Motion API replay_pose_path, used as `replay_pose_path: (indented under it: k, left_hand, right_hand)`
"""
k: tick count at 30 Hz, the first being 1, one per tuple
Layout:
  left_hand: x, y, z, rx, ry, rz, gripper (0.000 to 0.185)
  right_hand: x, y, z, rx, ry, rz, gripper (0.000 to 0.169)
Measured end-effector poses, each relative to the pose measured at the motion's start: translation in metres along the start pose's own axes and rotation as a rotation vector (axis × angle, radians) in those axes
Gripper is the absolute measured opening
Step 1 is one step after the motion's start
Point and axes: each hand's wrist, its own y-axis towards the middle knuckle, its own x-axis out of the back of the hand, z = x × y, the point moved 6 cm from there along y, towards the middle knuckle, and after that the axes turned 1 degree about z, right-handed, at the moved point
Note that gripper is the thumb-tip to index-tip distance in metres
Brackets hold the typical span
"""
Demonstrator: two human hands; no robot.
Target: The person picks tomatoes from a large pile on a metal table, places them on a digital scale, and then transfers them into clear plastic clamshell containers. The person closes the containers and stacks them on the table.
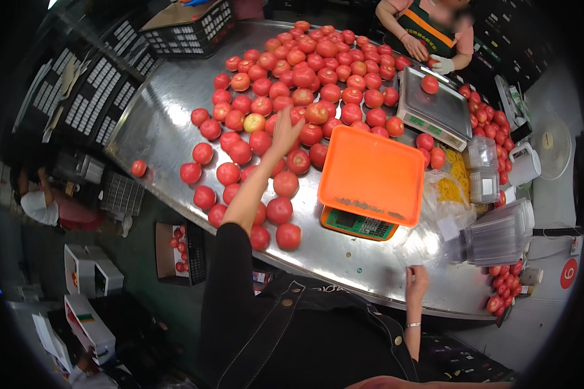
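Many red tomatoes (303, 77) are spread over the stainless steel table (170, 109). My left hand (287, 130) reaches in among them, fingers and thumb spread over a few tomatoes; whether it touches one is not clear. One paler, yellowish tomato (254, 123) lies just left of that hand. My right hand (417, 278) is near the table's front edge, its fingers curled. Clear plastic bags (435, 233) lie just beyond it, and I cannot tell whether the fingers pinch their film. Between my hands stands a digital scale (360, 224) with an orange tray (372, 175) on top.
Across the table a co-worker's gloved hand (442, 64) is beside a second scale (435, 107) carrying one tomato. Stacked clear plastic containers (499, 233) and yellow netting (453, 177) are at right. A black crate (190, 31) sits at the far left corner; a tomato box (168, 253) is below the table.
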Motion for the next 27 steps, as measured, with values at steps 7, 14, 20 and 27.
replay_pose_path:
  k: [7, 14, 20, 27]
  left_hand:
    - [-0.057, 0.151, 0.017, 0.241, 0.43, 0.164, 0.092]
    - [-0.078, 0.192, 0.042, 0.225, 0.399, 0.2, 0.084]
    - [-0.028, 0.098, -0.105, -0.109, -0.293, 0.297, 0.073]
    - [-0.094, -0.043, -0.203, -0.471, 0.053, 0.77, 0.072]
  right_hand:
    - [-0.012, 0.014, 0.041, -0.216, 0.187, 0.134, 0.034]
    - [-0.033, 0.006, 0.04, -0.355, 0.227, 0.186, 0.025]
    - [-0.009, 0.057, 0.052, -0.261, 0.233, -0.055, 0.011]
    - [-0.011, 0.085, 0.094, -0.096, 0.318, -0.076, 0.012]
